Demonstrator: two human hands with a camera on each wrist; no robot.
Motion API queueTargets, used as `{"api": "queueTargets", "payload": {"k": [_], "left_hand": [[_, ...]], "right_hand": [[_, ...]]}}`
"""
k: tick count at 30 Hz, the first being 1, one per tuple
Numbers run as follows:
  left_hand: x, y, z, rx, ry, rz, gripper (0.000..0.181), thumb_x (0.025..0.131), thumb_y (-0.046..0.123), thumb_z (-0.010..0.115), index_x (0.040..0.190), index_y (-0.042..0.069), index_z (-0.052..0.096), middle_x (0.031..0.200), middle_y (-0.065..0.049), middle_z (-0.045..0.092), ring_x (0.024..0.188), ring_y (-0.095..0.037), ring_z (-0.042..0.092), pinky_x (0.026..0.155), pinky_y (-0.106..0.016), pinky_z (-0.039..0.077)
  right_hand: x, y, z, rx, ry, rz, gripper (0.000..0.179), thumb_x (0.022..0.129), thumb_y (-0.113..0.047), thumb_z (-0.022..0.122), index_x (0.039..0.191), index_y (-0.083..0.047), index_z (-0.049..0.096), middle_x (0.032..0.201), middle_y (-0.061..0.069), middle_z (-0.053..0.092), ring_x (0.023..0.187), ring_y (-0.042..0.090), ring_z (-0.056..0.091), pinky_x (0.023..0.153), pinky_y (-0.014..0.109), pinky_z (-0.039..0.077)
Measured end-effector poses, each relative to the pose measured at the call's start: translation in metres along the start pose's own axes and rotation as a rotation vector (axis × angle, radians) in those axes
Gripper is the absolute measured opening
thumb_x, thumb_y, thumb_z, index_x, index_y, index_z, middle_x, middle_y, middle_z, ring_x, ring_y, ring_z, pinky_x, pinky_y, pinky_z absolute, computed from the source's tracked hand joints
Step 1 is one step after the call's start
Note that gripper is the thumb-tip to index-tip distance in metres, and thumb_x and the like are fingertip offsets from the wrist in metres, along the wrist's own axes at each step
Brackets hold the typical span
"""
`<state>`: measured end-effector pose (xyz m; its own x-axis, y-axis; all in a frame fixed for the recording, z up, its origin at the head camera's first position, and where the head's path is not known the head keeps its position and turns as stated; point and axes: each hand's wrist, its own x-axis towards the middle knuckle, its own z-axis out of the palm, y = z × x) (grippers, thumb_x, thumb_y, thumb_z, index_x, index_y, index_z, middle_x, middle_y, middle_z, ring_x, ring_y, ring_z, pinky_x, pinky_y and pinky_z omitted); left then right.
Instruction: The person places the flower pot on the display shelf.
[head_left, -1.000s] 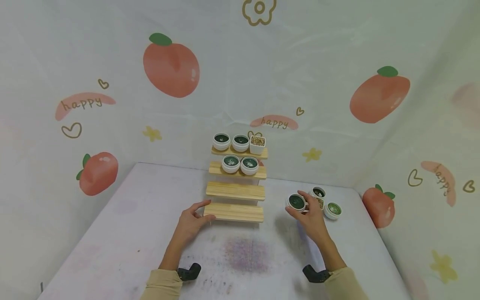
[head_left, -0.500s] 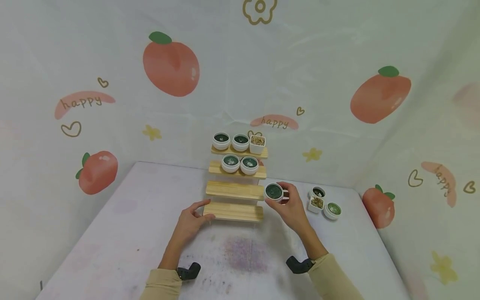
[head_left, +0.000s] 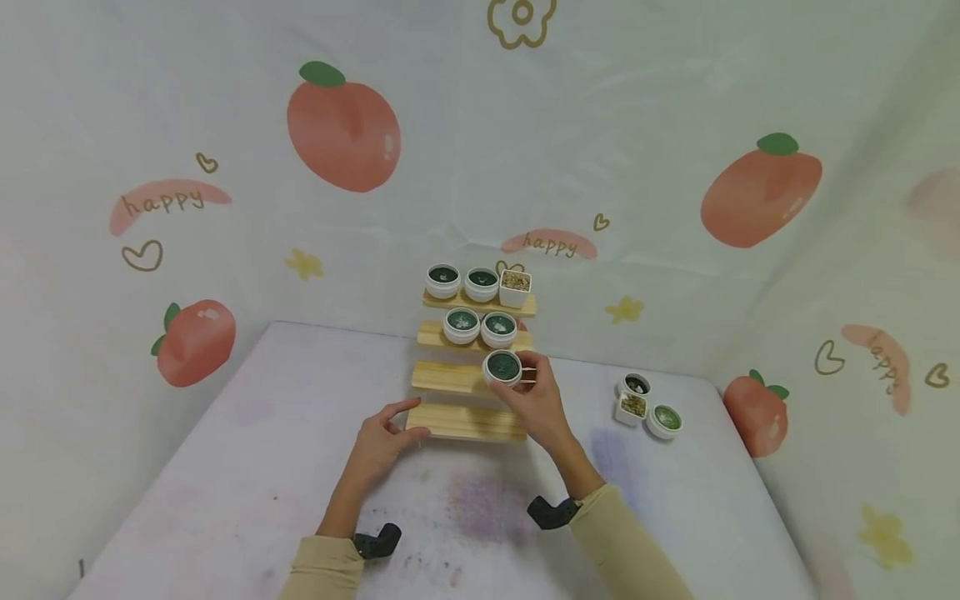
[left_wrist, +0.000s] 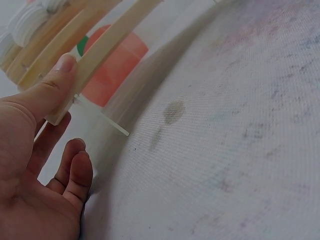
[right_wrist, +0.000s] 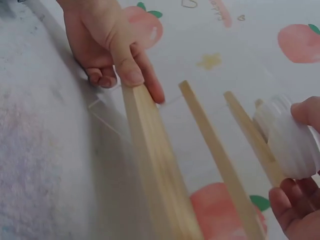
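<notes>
My right hand [head_left: 538, 402] grips a small white cup [head_left: 502, 367] with a dark green top, its thumb and fingers round the side. Handle-like white strips show at the cup's right. The cup is over the right part of the third wooden shelf [head_left: 446, 377] from the top; whether it touches the wood cannot be told. My left hand [head_left: 381, 443] pinches the left end of the lowest wooden shelf [head_left: 465, 421], thumb above and fingers below, as the left wrist view shows at the shelf end [left_wrist: 90, 60]. In the right wrist view the cup [right_wrist: 295, 140] looks ribbed.
On the top shelf stand two round white pots [head_left: 443, 282] and a square one [head_left: 515, 287]. The second shelf bears two more round pots [head_left: 462, 325]. At the right of the table are a square pot [head_left: 632, 408], a dark-filled pot [head_left: 636, 384] and a green-filled pot [head_left: 664, 421].
My right hand has carried the cup leftward from beside the pots at the right to above the third shelf. The left hand has stayed on the lowest shelf's end.
</notes>
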<state>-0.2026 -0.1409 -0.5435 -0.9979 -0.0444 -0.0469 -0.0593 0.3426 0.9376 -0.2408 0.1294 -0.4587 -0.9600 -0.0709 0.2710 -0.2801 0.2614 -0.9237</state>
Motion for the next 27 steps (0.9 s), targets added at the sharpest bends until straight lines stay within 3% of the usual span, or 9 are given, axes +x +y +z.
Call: {"api": "queueTargets", "payload": {"k": [6,11,14,16,21,27], "left_hand": [[-0.001,0.004,-0.001,-0.006,0.004,-0.011,0.060,0.079,0.041,0.088,0.134,0.031,0.067,0.058,0.002,0.050,0.048,-0.011,0.037,0.047,-0.024,0.035],[0.000,0.004,0.000,0.000,0.013,-0.015,0.060,0.079,0.040,0.088,0.134,0.028,0.068,0.059,0.002,0.052,0.050,-0.010,0.041,0.049,-0.025,0.036],[0.001,0.003,0.001,0.001,0.000,-0.021,0.061,0.079,0.041,0.088,0.134,0.028,0.067,0.060,0.002,0.054,0.051,-0.010,0.043,0.050,-0.025,0.038],[0.001,0.003,0.001,0.004,-0.002,-0.024,0.061,0.078,0.041,0.088,0.134,0.030,0.067,0.060,0.002,0.054,0.051,-0.011,0.043,0.050,-0.025,0.038],[0.001,0.003,0.000,0.009,0.004,-0.016,0.062,0.078,0.043,0.088,0.135,0.030,0.067,0.059,0.002,0.052,0.050,-0.011,0.040,0.049,-0.025,0.036],[0.000,0.004,0.000,0.019,0.004,-0.016,0.064,0.078,0.044,0.087,0.136,0.027,0.066,0.059,0.003,0.053,0.049,-0.009,0.040,0.049,-0.025,0.037]], "right_hand": [[0.006,0.008,0.024,0.005,0.049,-0.115,0.059,0.082,-0.005,0.085,0.132,0.000,0.055,0.119,0.019,0.062,0.101,0.031,0.062,0.078,0.021,0.053],[0.012,0.018,0.040,-0.004,0.055,-0.184,0.056,0.080,-0.014,0.089,0.128,-0.009,0.060,0.109,0.012,0.067,0.091,0.021,0.063,0.074,0.020,0.053],[0.013,0.019,0.044,-0.042,0.042,-0.174,0.056,0.080,-0.018,0.089,0.128,-0.012,0.062,0.100,0.011,0.069,0.081,0.014,0.061,0.069,0.018,0.050],[0.014,0.018,0.046,-0.075,0.019,-0.155,0.055,0.081,-0.022,0.089,0.128,-0.015,0.062,0.102,0.010,0.070,0.077,0.010,0.060,0.067,0.018,0.048],[0.012,0.014,0.048,-0.142,-0.046,-0.095,0.055,0.082,-0.026,0.087,0.130,-0.020,0.062,0.122,0.005,0.070,0.081,0.007,0.062,0.069,0.019,0.050],[0.011,0.012,0.050,-0.183,-0.047,-0.080,0.055,0.082,-0.029,0.087,0.131,-0.020,0.063,0.123,0.004,0.070,0.084,0.010,0.062,0.073,0.020,0.050]]}}
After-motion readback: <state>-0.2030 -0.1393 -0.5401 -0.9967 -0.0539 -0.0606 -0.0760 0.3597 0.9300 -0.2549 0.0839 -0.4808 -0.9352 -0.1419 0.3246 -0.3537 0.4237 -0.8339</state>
